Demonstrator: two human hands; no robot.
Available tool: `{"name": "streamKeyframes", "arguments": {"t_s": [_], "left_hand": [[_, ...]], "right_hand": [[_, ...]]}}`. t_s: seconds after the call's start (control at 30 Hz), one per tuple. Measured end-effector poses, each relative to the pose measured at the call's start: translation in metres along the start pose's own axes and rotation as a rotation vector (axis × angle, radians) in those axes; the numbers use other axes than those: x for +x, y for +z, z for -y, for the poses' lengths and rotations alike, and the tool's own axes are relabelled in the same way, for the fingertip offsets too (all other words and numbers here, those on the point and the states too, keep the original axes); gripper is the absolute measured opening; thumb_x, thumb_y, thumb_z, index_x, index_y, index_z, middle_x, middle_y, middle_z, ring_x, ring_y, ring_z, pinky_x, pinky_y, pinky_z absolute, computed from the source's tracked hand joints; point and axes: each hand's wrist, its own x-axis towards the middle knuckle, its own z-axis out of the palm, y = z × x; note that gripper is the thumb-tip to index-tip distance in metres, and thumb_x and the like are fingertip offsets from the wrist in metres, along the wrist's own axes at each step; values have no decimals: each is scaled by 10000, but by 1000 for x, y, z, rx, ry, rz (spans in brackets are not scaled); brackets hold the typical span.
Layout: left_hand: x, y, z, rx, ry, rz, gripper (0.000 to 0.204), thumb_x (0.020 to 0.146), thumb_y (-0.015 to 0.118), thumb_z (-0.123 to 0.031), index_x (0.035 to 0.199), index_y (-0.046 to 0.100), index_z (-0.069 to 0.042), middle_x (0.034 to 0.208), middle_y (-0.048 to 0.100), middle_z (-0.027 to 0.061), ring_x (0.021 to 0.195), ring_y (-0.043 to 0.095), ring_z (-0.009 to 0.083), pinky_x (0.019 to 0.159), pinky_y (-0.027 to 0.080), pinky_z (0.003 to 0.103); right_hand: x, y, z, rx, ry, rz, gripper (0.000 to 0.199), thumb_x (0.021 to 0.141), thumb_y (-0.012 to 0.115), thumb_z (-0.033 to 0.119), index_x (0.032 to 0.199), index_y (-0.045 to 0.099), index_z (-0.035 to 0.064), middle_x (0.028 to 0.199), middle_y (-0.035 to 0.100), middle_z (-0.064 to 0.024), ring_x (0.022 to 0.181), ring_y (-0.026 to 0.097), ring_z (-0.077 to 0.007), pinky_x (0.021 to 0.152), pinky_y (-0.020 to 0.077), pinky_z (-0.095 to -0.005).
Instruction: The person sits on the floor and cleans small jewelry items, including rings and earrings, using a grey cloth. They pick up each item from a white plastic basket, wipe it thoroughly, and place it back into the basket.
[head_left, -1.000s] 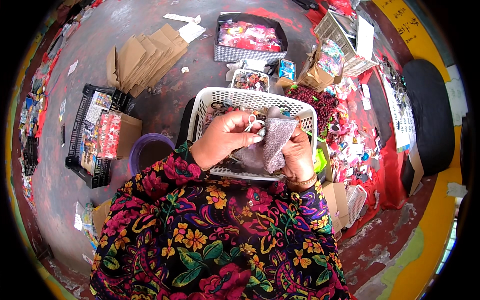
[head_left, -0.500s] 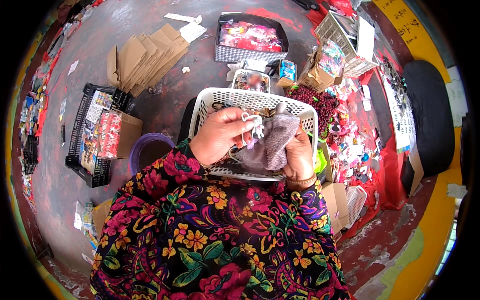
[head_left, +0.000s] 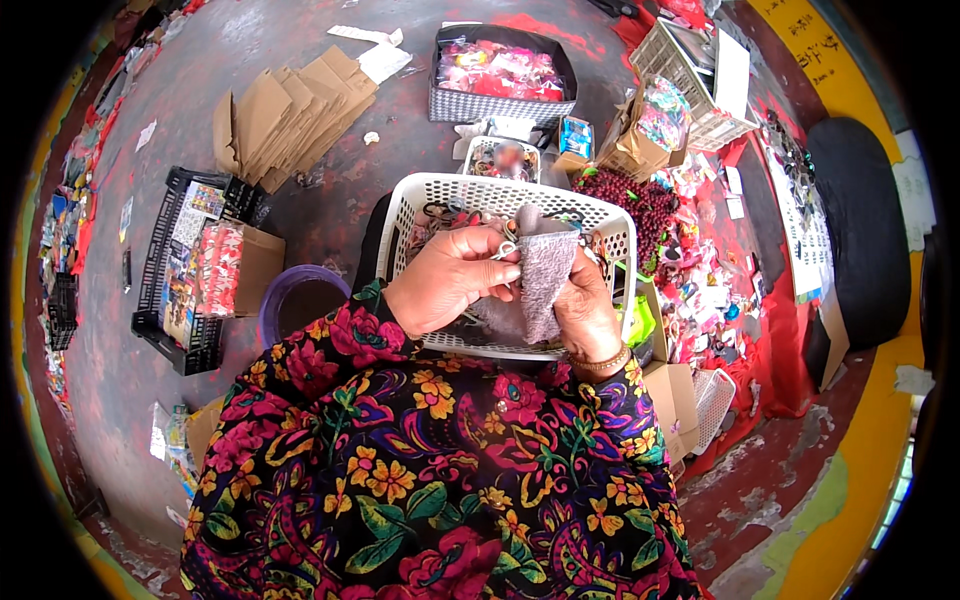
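Observation:
Over a white perforated plastic basket (head_left: pixel 612 215) I hold both hands close together. My left hand (head_left: pixel 455 280) pinches a small white looped piece (head_left: pixel 508 250), most of it covered by the fingers; its exact kind I cannot make out. In my right hand (head_left: pixel 588 315) is a grey-purple fuzzy cloth (head_left: pixel 545 285), folded and hanging down, right beside the left fingertips. Whether the white piece touches the cloth is unclear. Inside the basket lie mixed small items, among them dark rings and pinkish bits, partly hidden by my hands.
A purple bucket (head_left: pixel 300 290) stands left of the basket, with a black crate (head_left: pixel 205 340) farther left. Beyond the basket are a small white basket (head_left: pixel 480 150) and a grey-checked bin (head_left: pixel 500 105). Dark red beads (head_left: pixel 625 205) and scattered trinkets lie to the right.
The cloth has turned and now hangs narrower, nearer the left fingers. The white piece, spread in view before, is now mostly covered by my left hand.

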Motion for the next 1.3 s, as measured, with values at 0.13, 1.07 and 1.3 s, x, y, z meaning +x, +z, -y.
{"name": "streamKeyframes", "arguments": {"t_s": [0.13,1.07,1.3], "left_hand": [[0,-2,1,10,-36,33,104,836,527,0,931,570,6,878,595,75,797,594,178,714,487,295],[-2,-3,-4,-74,-72,7,146,826,556,-18,956,596,34,871,622,109,757,618,183,684,511,279],[-3,3,1,-28,-71,26,187,823,561,-18,995,584,51,888,621,111,748,621,185,683,516,280]], "right_hand": [[-4,1,-8,37,-60,-22,358,824,610,226,1099,516,18,973,603,-56,842,582,-132,737,483,-263],[-10,4,12,-332,-50,-125,355,724,704,107,1037,555,32,929,607,-6,823,564,-85,729,464,-238],[-14,3,-2,-93,-77,-152,292,742,699,168,976,583,36,873,622,-8,791,584,-90,708,478,-236]]}}
